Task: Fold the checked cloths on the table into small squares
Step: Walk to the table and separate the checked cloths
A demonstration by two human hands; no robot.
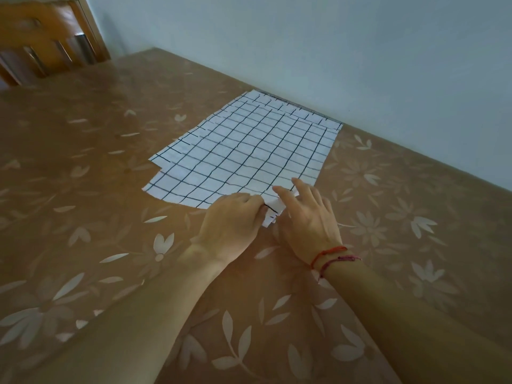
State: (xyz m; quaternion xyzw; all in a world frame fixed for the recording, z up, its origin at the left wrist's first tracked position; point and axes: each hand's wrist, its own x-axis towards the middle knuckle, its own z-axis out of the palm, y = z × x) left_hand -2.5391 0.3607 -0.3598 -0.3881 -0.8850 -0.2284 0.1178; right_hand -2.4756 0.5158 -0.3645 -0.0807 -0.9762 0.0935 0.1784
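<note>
Floral table held stacked checked cloths; left hand pinched near corner, right hand rested open-fingered on it. Best: peel single top layer, match edges

One stack of checked cloths at 12 o'clock on the single tabletop; its staggered edges show at least three sheets, exact number unclear. Two hands: left hand, right hand. Two thread bracelets. One chair at 10 o'clock.
</note>
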